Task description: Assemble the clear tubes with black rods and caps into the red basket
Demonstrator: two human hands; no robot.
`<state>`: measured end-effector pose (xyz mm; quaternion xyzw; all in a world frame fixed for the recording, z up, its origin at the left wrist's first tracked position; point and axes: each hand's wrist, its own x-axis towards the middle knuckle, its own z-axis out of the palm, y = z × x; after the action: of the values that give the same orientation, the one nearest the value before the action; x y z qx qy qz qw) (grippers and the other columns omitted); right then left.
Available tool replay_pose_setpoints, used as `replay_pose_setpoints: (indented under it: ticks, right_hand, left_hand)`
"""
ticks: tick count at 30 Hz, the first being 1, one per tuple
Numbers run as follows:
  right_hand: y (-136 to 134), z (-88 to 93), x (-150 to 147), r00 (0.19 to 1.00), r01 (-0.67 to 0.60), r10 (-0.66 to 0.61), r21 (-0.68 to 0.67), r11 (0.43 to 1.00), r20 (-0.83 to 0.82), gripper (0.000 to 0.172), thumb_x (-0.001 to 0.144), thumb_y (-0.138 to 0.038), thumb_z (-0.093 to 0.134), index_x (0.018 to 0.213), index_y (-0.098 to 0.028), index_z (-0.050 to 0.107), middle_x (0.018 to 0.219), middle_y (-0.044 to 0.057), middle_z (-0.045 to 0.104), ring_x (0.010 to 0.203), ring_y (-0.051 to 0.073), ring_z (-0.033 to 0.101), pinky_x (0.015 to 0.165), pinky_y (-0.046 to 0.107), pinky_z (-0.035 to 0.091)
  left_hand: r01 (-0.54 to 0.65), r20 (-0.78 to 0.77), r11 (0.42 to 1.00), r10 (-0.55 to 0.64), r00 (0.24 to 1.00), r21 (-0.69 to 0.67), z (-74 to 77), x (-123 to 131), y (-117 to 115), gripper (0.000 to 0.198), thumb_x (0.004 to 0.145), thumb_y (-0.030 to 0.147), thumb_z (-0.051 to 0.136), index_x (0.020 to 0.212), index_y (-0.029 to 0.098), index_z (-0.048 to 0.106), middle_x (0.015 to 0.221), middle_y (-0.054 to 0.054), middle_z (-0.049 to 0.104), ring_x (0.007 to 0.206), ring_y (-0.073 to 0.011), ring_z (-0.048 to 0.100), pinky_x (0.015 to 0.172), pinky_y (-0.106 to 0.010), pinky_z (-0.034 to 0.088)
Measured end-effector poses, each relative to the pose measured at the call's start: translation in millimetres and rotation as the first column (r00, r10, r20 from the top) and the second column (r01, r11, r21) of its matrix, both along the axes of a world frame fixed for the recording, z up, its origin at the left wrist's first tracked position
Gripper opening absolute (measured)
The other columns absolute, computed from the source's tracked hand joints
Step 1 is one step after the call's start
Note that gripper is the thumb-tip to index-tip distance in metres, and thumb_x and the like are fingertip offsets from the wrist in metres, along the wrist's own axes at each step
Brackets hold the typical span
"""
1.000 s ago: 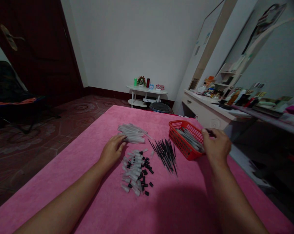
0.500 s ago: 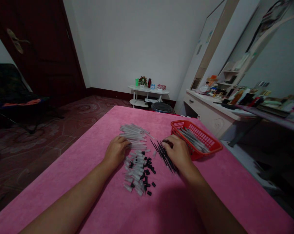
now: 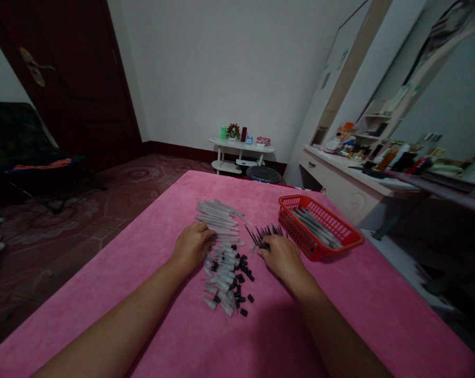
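Note:
My left hand (image 3: 193,245) rests beside the near left ends of a pile of thin translucent tubes (image 3: 218,215), its fingers curled together; what they hold, if anything, is hidden. My right hand (image 3: 283,258) is closed over the near ends of several thin black pointed rods (image 3: 266,231), whose far ends fan out past the fingers. Between my hands lies a loose heap of small clear caps (image 3: 223,275), mixed on its right side with short black plugs (image 3: 243,266).
A red plastic basket (image 3: 339,219) with more grey slender sticks (image 3: 315,227) stands to the right of my right hand. A pink cloth (image 3: 174,331) covers the table. Beyond are a low white side table (image 3: 241,145), a round dark stool (image 3: 263,174) and a dresser (image 3: 347,194).
My right hand has shifted left and toward me along the black rods, which now spread out in a fan. My left hand stays by the tubes. The view has shifted slightly.

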<state>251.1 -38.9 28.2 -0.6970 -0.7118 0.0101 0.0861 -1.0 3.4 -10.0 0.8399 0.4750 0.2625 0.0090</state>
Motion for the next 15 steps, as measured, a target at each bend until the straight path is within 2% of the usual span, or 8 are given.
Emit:
replay_pose_setpoints:
  ticks: [5, 9, 12, 15]
  right_hand:
    - [-3.3, -1.7, -4.6, 0.996, 0.031, -0.028, -0.031, 0.999, 0.089, 0.018, 0.076, -0.037, 0.065, 0.083, -0.021, 0.067, 0.089, 0.009, 0.071, 0.087, 0.026, 0.066, 0.067, 0.031, 0.041]
    - [-4.1, -1.1, -7.4, 0.993, 0.031, -0.029, -0.017, 0.999, 0.119, 0.018, 0.077, -0.035, 0.064, 0.083, -0.019, 0.067, 0.09, 0.009, 0.071, 0.089, 0.028, 0.066, 0.067, 0.031, 0.043]
    - [-5.2, -0.7, -9.3, 0.992, 0.023, -0.021, -0.014, 1.0, 0.125, 0.018, 0.078, -0.033, 0.062, 0.088, -0.019, 0.067, 0.089, 0.01, 0.072, 0.088, 0.027, 0.066, 0.068, 0.031, 0.043]
    - [-7.4, -0.5, -11.9, 0.992, 0.022, -0.018, -0.026, 0.999, 0.128, 0.018, 0.079, -0.032, 0.059, 0.086, -0.018, 0.068, 0.089, 0.011, 0.072, 0.088, 0.027, 0.067, 0.069, 0.031, 0.044]
  left_hand:
    - [-0.04, -0.022, 0.999, 0.039, 0.999, -0.036, -1.6, 1.0, -0.7, 0.017, 0.079, 0.02, 0.06, 0.093, 0.021, 0.068, 0.09, -0.008, 0.064, 0.087, -0.0213, 0.057, 0.076, -0.032, 0.043]
    - [-0.023, -0.068, 0.999, 0.02, 0.997, -0.046, -1.0, 2.7, -2.0, 0.018, 0.079, 0.019, 0.058, 0.094, 0.02, 0.068, 0.089, -0.008, 0.062, 0.086, -0.0214, 0.055, 0.076, -0.032, 0.042]
    - [-0.007, -0.086, 1.0, 0.006, 0.996, -0.021, 1.2, 3.4, -3.9, 0.018, 0.08, 0.016, 0.055, 0.092, 0.02, 0.068, 0.088, -0.008, 0.061, 0.086, -0.0217, 0.054, 0.076, -0.033, 0.042]
    - [-0.038, -0.065, 0.999, 0.04, 0.997, 0.024, 3.4, 2.4, -6.1, 0.02, 0.078, 0.013, 0.054, 0.091, 0.02, 0.067, 0.09, -0.009, 0.06, 0.088, -0.0228, 0.053, 0.077, -0.034, 0.042]
